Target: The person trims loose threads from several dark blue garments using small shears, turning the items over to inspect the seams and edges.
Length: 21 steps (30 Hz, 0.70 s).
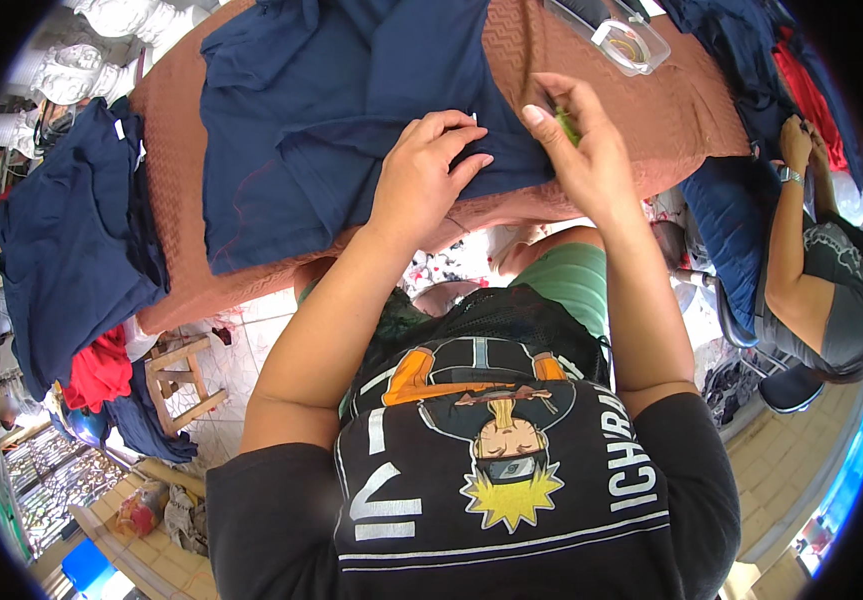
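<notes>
Here the left hand (421,175) presses flat, open-fingered, on the navy garment (331,120); the right hand (581,150) pinches a small green piece (568,126). Keep the cloth taut.

Garment (321,130) on table (671,110); container (623,36) behind; stool (179,382) left.
</notes>
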Available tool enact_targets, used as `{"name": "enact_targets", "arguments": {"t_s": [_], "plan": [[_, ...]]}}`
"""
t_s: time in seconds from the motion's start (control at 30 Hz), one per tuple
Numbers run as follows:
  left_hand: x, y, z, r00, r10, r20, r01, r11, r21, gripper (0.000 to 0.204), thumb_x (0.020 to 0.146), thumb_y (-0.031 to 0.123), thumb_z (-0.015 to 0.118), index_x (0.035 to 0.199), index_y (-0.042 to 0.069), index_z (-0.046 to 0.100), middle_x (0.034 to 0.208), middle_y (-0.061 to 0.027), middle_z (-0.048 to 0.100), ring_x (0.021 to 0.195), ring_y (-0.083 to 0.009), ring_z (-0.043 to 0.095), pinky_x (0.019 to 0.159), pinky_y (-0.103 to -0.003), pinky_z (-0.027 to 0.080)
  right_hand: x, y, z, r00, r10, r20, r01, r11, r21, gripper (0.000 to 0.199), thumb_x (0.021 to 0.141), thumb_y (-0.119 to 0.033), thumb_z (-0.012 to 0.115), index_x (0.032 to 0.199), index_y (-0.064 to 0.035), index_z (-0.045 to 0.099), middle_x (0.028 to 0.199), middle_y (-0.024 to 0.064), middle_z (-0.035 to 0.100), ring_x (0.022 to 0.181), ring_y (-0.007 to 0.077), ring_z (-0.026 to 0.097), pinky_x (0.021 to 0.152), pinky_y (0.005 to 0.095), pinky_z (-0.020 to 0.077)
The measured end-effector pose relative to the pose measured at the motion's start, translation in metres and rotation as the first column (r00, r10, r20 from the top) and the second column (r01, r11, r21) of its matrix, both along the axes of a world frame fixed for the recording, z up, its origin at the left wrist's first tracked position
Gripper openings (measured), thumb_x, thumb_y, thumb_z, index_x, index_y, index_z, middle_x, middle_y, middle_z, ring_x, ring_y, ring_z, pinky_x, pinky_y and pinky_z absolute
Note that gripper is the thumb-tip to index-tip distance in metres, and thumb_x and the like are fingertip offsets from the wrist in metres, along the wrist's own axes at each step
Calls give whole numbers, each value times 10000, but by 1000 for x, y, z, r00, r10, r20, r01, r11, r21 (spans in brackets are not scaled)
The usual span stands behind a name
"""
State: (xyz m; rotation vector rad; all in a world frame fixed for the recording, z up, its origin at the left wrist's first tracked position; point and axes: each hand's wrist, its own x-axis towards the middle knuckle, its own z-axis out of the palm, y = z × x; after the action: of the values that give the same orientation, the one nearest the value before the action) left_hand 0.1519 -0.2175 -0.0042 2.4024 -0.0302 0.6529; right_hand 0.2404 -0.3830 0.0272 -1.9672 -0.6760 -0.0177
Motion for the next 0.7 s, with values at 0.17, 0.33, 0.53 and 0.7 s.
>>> {"name": "enact_targets", "arguments": {"t_s": [0.17,0.33,0.53,0.7], "plan": [[0,-2,-1,999,52,-1,-52,991,-124,289,744,112,782,1016,54,708,1079,-54,649,854,-176,658,753,-287,535,-16,15,-25,993,92,-74,-85,992,98,284,941,-224,582,1174,-66,547,828,142,636,751,290,631,695,379,498],[0,4,-5,998,25,64,-29,998,55,210,776,114,759,968,39,715,965,-72,691,838,-189,668,730,-285,532,-9,12,-31,940,146,-309,-100,982,159,292,950,-233,575,1169,-40,565,795,59,631,665,126,561,609,275,464],[10,10,19,945,71,-318,-167,944,-284,159,882,163,667,941,21,707,865,-79,718,787,-119,665,712,-244,509,-7,10,-24,928,172,-330,-101,970,220,274,973,-199,530,1182,-25,567,806,24,632,620,81,509,581,229,436],[6,33,17,919,-134,-371,-119,803,-584,210,914,195,644,1010,15,693,893,-45,710,809,-96,652,724,-233,501,-5,9,-26,924,206,-322,-152,971,184,347,1003,-256,481,1259,-23,514,908,14,639,645,36,503,497,166,382]]}}
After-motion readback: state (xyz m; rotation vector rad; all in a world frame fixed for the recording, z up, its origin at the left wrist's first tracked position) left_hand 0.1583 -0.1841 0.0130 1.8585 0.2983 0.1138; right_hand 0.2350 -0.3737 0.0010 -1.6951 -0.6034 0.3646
